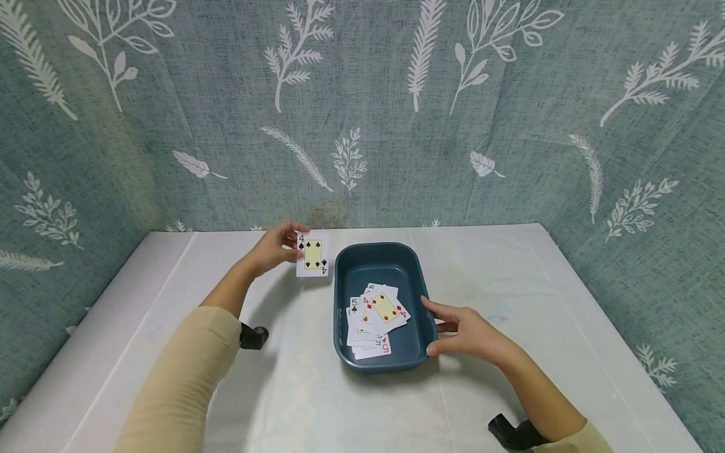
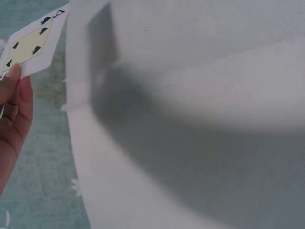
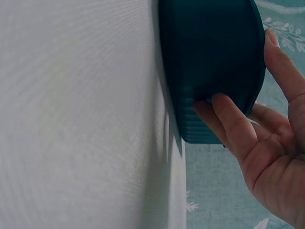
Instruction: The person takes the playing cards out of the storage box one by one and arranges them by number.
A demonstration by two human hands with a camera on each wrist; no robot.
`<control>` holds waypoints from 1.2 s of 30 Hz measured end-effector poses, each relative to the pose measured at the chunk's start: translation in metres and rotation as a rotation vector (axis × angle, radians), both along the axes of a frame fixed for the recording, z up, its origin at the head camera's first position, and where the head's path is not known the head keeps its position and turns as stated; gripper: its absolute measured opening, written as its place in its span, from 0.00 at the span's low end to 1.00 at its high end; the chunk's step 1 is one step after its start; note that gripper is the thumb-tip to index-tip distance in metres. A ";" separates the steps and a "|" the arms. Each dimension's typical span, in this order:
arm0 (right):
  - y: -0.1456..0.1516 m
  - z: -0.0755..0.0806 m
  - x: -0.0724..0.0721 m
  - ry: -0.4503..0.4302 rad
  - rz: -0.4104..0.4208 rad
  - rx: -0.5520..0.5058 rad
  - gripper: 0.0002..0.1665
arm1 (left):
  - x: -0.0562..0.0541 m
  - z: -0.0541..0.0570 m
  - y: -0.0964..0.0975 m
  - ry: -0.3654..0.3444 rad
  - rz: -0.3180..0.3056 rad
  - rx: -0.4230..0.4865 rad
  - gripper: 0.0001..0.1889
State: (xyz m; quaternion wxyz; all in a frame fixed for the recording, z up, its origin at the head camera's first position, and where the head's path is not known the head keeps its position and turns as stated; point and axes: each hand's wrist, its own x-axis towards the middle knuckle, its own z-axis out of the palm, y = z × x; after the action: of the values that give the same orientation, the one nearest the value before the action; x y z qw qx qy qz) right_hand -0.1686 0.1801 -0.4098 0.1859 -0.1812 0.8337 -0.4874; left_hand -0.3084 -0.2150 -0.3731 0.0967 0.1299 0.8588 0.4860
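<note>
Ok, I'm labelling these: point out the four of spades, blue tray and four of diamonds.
Four of spades (image 1: 313, 255), head view: face's middle.
Blue tray (image 1: 378, 272), head view: bare far floor.
Four of diamonds (image 1: 384, 308), head view: face's middle.

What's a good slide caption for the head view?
Left hand pinches the four of spades beside a dark blue tray of playing cards while the right hand holds the tray's side.

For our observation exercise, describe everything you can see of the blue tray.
The blue tray, a rounded rectangle with raised walls and ridges outside, looks like plastic. It sits open side up on the white table, long sides running near to far. Playing cards lie inside, toward its near end; the right hand holds its right side.
</note>
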 end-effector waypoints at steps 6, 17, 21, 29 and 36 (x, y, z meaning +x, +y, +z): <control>0.000 0.000 0.000 -0.005 0.001 0.005 0.53 | -0.002 -0.018 -0.003 -0.024 0.008 -0.064 0.27; 0.002 0.003 0.000 0.007 0.021 -0.020 0.53 | 0.001 -0.031 0.004 0.030 0.096 -0.167 0.27; 0.001 0.002 0.001 -0.008 0.012 -0.016 0.53 | 0.001 -0.038 0.007 0.032 0.132 -0.212 0.28; 0.002 0.000 0.000 -0.008 0.013 -0.014 0.54 | 0.000 -0.042 0.016 0.059 0.136 -0.307 0.27; 0.002 0.001 0.000 -0.012 0.017 -0.021 0.54 | -0.002 -0.045 0.023 0.070 0.157 -0.383 0.27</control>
State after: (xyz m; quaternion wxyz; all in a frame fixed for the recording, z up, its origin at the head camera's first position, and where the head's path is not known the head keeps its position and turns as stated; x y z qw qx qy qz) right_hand -0.1683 0.1819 -0.4091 0.1931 -0.1874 0.8260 -0.4954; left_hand -0.3105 -0.1920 -0.4182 0.0518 0.0587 0.9459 0.3149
